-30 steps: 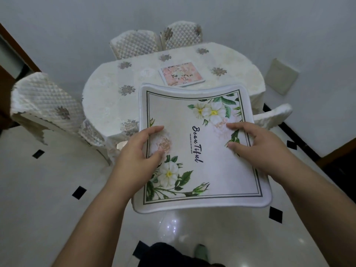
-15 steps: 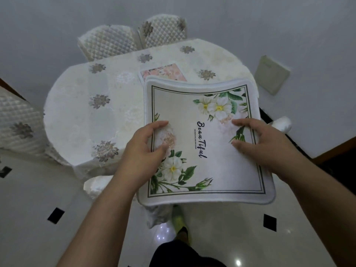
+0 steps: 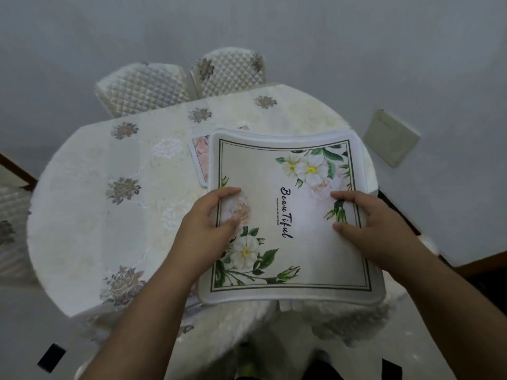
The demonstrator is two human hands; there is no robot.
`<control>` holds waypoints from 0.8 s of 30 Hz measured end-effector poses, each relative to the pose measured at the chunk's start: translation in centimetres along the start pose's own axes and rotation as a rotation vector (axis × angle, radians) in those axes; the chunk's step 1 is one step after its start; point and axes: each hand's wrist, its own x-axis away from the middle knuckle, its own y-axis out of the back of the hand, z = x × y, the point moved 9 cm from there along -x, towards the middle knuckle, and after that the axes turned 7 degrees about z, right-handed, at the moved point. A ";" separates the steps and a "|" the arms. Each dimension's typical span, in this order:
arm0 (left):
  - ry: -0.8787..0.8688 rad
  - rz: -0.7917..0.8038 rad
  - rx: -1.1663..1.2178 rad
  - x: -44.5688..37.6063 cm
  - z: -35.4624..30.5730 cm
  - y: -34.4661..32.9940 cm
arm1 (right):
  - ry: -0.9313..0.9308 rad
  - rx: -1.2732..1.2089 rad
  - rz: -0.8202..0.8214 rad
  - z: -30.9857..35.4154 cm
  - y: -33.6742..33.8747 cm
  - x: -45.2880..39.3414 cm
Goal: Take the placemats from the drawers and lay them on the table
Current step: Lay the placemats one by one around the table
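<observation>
A white placemat (image 3: 274,171) printed with white flowers and the word "Beautiful" is held flat above the right part of the round table (image 3: 90,204). My left hand (image 3: 205,231) grips its left edge, thumb on top. My right hand (image 3: 367,226) grips its right edge the same way. A second, pink floral placemat (image 3: 199,154) lies on the tablecloth; the held mat hides most of it.
Two quilted white chairs (image 3: 142,89) stand at the table's far side, another chair cover (image 3: 11,215) at the far left. A covered seat (image 3: 329,322) shows just below the held mat. A beige wall panel (image 3: 391,137) is at right.
I have stepped closer; the table now fills the view and the held placemat has moved over its right side, covering more of the pink mat. Both grips are unchanged.
</observation>
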 end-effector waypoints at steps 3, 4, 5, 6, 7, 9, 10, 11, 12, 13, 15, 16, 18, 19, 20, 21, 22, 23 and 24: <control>0.038 -0.023 0.011 -2.7 0.3 0.0 | 0.026 -0.012 0.020 -0.1 0.4 -4.1; 0.058 -0.033 0.016 -3.6 0.3 -0.1 | 0.035 -0.015 0.033 -0.1 0.4 -5.6; 0.080 -0.045 0.024 -4.4 0.3 -0.2 | 0.042 -0.017 0.050 -0.1 0.5 -7.0; 0.098 -0.061 0.030 -5.0 0.2 -0.3 | 0.049 -0.023 0.069 0.0 0.5 -8.3; 0.113 -0.079 0.036 -5.4 0.1 -0.4 | 0.062 -0.024 0.088 0.0 0.6 -9.6; 0.155 -0.118 0.067 -6.1 -0.3 -0.4 | 0.096 -0.020 0.143 0.4 0.7 -12.1; 0.186 -0.135 0.099 -6.3 -0.4 -0.5 | 0.118 -0.012 0.179 0.7 0.7 -13.3; 0.219 -0.151 0.137 -6.5 -0.4 -0.7 | 0.145 -0.001 0.206 1.1 0.9 -14.5; 0.244 -0.164 0.170 -6.8 -0.5 -0.8 | 0.169 0.008 0.225 1.4 1.1 -15.8; 0.256 -0.177 0.191 -7.3 -0.6 -0.9 | 0.195 0.011 0.235 1.8 1.4 -17.2; 0.264 -0.206 0.207 -8.4 -0.7 -1.1 | 0.235 0.010 0.253 2.4 1.8 -19.9; 0.272 -0.224 0.213 -9.0 -0.5 -1.1 | 0.249 0.008 0.261 2.5 1.8 -21.1; 0.306 -0.267 0.229 -9.8 0.5 -1.3 | 0.269 0.000 0.281 2.4 1.2 -23.1; 0.325 -0.296 0.246 -10.2 1.2 -1.2 | 0.274 -0.005 0.295 2.2 0.7 -24.0; 0.338 -0.330 0.272 -10.6 2.0 -1.0 | 0.276 -0.003 0.305 2.1 0.2 -25.0; 0.344 -0.365 0.302 -11.1 2.8 -0.7 | 0.281 0.005 0.312 2.0 -0.2 -26.0; 0.347 -0.396 0.326 -11.8 3.8 -0.4 | 0.284 0.016 0.317 1.9 -0.7 -27.1; 0.351 -0.416 0.338 -12.7 4.9 -0.1 | 0.288 0.023 0.314 1.9 -1.3 -28.4; 0.357 -0.421 0.339 -13.7 5.9 0.1 | 0.286 0.028 0.306 1.8 -1.9 -29.6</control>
